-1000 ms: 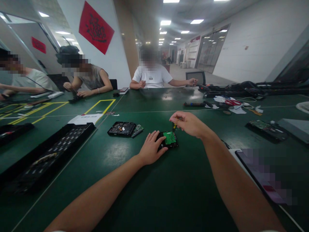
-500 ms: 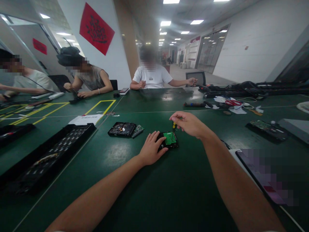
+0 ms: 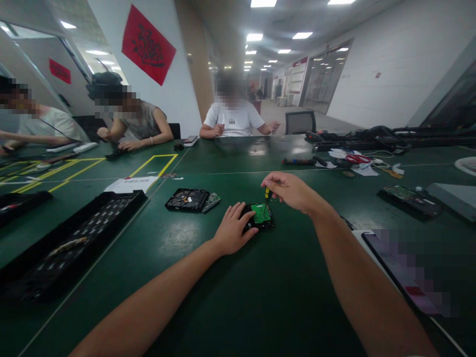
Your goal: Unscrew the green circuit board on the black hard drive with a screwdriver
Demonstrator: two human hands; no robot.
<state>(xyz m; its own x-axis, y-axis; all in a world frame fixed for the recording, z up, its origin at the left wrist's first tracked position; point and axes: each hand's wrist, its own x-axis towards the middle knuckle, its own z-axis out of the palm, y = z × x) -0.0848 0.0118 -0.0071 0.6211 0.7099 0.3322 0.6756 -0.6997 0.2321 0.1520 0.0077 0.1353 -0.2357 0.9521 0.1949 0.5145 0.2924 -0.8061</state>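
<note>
A black hard drive (image 3: 269, 223) with a green circuit board (image 3: 263, 213) facing up lies on the green table in front of me. My left hand (image 3: 232, 229) grips its left side, with the thumb along the near edge and the fingers across the top. Above the board's far right part, my right hand (image 3: 284, 190) is closed on a small screwdriver (image 3: 267, 193) with a yellow and black handle. Its shaft points down at the board; the exact contact of its tip is too small to tell.
An opened drive (image 3: 187, 199) and a loose circuit board (image 3: 211, 202) lie to the left. Farther left is a long black tray (image 3: 80, 238). Another drive (image 3: 409, 199), red scissors (image 3: 358, 158) and a tablet-like screen (image 3: 401, 272) lie right. Several people sit across the table.
Both my hands stay nearly where they were, on the drive and the screwdriver. The person opposite has drawn an outstretched arm inward.
</note>
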